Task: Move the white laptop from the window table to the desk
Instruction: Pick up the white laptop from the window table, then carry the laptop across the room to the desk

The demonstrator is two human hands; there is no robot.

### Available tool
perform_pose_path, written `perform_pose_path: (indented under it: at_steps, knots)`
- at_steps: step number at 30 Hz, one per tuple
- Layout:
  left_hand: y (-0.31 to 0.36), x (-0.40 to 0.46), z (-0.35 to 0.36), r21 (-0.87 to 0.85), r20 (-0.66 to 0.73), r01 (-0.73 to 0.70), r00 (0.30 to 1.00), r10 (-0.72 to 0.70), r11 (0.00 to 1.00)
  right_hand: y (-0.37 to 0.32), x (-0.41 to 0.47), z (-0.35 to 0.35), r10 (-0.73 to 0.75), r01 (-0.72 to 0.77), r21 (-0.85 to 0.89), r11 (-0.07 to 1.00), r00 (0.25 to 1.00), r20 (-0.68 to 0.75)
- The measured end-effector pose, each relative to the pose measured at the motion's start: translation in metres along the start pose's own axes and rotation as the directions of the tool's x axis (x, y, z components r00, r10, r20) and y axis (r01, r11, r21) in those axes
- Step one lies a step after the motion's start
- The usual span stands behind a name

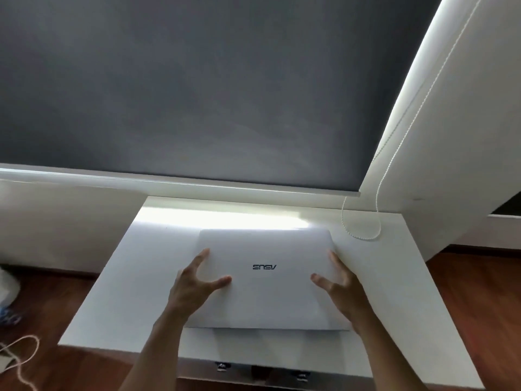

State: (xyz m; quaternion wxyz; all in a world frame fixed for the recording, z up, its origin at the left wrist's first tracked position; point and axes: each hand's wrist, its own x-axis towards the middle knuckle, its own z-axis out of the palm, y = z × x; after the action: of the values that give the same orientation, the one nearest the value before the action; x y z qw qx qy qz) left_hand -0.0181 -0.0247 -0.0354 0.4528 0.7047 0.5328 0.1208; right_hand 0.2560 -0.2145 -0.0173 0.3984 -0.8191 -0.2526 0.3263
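The closed white laptop (pixel 265 294) lies lid up on the white window table (pixel 121 294), its logo upside down to me. My left hand (pixel 194 286) holds its left side, fingers along the edge and thumb on the lid. On the right side, my right hand (pixel 341 283) grips the same way. The laptop's near edge casts a thin shadow on the table, so it looks slightly raised there. No desk is in view.
A grey roller blind (pixel 197 94) hangs down behind the table. Its bead cord (pixel 363 235) loops onto the table's far right corner, close to the laptop. On the wooden floor at left are a pale cable (pixel 22 359) and a white bag (pixel 8 286).
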Motion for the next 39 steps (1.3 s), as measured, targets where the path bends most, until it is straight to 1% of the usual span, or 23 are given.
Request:
perform_pose_path:
  at_steps: [5, 10, 14, 17, 21, 24, 27, 29, 33, 36, 39]
  knots:
    - [-0.005, -0.023, 0.014, -0.024, -0.077, 0.034, 0.996, -0.036, 0.999, 0.008, 0.004, -0.009, -0.058, 0.06, -0.017, 0.998, 0.996, 0.068]
    - [-0.009, -0.054, 0.024, -0.059, -0.196, 0.128, 0.971, -0.138, 0.99, 0.009, 0.007, -0.01, -0.103, 0.112, -0.049, 0.993, 0.981, 0.165]
    - [-0.019, -0.092, 0.027, -0.142, -0.31, 0.207, 0.92, -0.241, 0.968, 0.002, 0.007, -0.003, -0.165, 0.194, -0.087, 0.977, 0.95, 0.264]
    - [-0.029, -0.13, 0.03, -0.212, -0.417, 0.244, 0.853, -0.313, 0.946, -0.01, 0.003, 0.009, -0.219, 0.262, -0.082, 0.962, 0.913, 0.344]
    - [-0.05, -0.2, 0.039, -0.318, -0.559, 0.265, 0.723, -0.406, 0.91, -0.023, -0.017, 0.038, -0.296, 0.37, -0.076, 0.926, 0.836, 0.462]
    - [-0.08, -0.263, 0.045, -0.403, -0.641, 0.279, 0.594, -0.487, 0.871, -0.03, -0.054, 0.07, -0.339, 0.477, -0.086, 0.875, 0.729, 0.595]
    - [-0.113, -0.339, 0.052, -0.499, -0.682, 0.263, 0.47, -0.561, 0.826, -0.033, -0.106, 0.106, -0.37, 0.573, -0.065, 0.817, 0.608, 0.702]
    - [-0.129, -0.397, 0.059, -0.563, -0.69, 0.243, 0.387, -0.611, 0.79, -0.028, -0.148, 0.129, -0.386, 0.639, -0.045, 0.768, 0.518, 0.763]
    - [-0.161, -0.522, 0.089, -0.696, -0.667, 0.19, 0.188, -0.721, 0.693, -0.006, -0.249, 0.169, -0.35, 0.707, 0.022, 0.707, 0.323, 0.88]
    - [-0.179, -0.614, 0.12, -0.761, -0.639, 0.136, 0.014, -0.769, 0.635, 0.023, -0.332, 0.196, -0.297, 0.743, 0.059, 0.666, 0.192, 0.935]
    - [-0.189, -0.699, 0.152, -0.801, -0.598, 0.063, -0.125, -0.792, 0.595, 0.056, -0.414, 0.219, -0.26, 0.773, 0.113, 0.625, 0.07, 0.963]
